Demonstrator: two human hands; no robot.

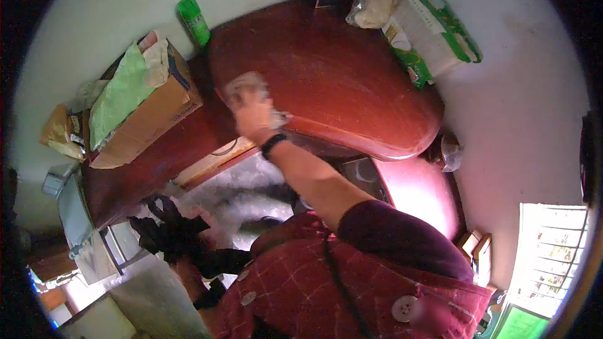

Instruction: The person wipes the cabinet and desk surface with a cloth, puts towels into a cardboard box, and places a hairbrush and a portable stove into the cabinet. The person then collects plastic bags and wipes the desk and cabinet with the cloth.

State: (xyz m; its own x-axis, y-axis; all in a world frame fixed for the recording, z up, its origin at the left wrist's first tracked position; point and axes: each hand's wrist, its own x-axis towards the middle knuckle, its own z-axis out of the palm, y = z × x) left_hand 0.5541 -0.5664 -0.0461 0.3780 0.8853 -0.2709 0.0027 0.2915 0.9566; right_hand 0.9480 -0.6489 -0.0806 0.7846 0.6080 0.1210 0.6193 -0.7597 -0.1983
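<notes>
My right hand (252, 117) presses a greyish cloth (247, 81) onto the reddish-brown desk top (308, 63), near its inner left edge. The hand and cloth are slightly blurred, and the fingers lie over the cloth. Low on the left, my left hand (183, 271) holds a bundled black cloth item with loops (169, 229). That bundle hides most of the left fingers.
A cardboard box (147, 122) with a green cloth (119, 91) stands left, beside a green spray can (194, 22). At the back right lie a green-and-white pack (427, 34) and a clear plastic bag (375, 6). A barred window (553, 251) is at right.
</notes>
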